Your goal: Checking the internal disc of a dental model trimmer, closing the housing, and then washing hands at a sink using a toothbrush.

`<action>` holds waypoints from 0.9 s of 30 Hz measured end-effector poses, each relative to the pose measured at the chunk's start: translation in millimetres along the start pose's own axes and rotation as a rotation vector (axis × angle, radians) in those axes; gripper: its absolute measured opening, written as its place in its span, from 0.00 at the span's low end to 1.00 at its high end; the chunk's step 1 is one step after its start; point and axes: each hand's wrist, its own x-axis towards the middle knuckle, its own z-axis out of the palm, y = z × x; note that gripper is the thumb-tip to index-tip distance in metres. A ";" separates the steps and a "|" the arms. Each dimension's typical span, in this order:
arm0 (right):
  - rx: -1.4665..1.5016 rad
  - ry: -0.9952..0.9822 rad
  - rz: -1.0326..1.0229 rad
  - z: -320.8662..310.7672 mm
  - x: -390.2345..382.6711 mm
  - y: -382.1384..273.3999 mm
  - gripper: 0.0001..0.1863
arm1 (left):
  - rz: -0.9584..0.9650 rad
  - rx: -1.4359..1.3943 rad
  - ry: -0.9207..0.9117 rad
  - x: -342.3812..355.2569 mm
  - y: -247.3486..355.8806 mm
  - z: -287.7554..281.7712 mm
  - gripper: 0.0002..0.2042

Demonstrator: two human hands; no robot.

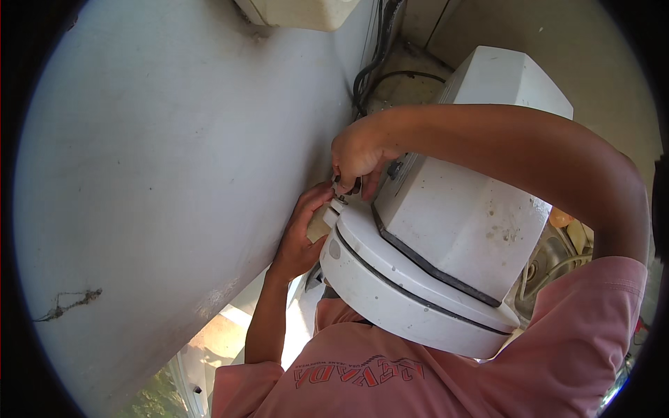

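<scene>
Just above the centre of the frame we see the small metal fitting [341, 200], set at the near corner of a white rounded casing [411, 292]. Our right hand [359, 150] comes over from the right, thumb and fingers pinched on that fitting, though the tips are partly hidden. Our left hand [303, 237] is raised just below and to the left, its fingers close to the same spot and its thumb apart, near the casing's edge; whether it grips anything we cannot tell. The casing's two parts lie together along a dark seam, and the angular white housing [456, 223] sits on top, so we judge the body to be assembled. The fitting is at its corner, and work there looks unfinished; whether it is tight or loose does not show. Farther out, a pale panel [160, 160] fills the left of the frame, leaving little room for our left hand, while the bulky housing forces our right forearm across its face. Black cables [380, 63] hang at upper centre, a beige box [303, 12] juts in at the top, and a metal basin [535, 270] shows at right.
</scene>
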 end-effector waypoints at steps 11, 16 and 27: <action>-0.003 0.022 -0.072 -3.2 6.7 7.4 0.16 | 0.022 -0.035 0.018 -1.7 -1.4 0.0 0.29; 0.061 -0.037 -0.103 -4.4 12.8 13.6 0.20 | 0.008 0.037 0.019 -3.1 0.6 -1.0 0.31; -0.009 -0.065 -0.003 -2.8 5.2 5.8 0.26 | -0.080 0.076 -0.010 -5.5 4.1 -0.6 0.33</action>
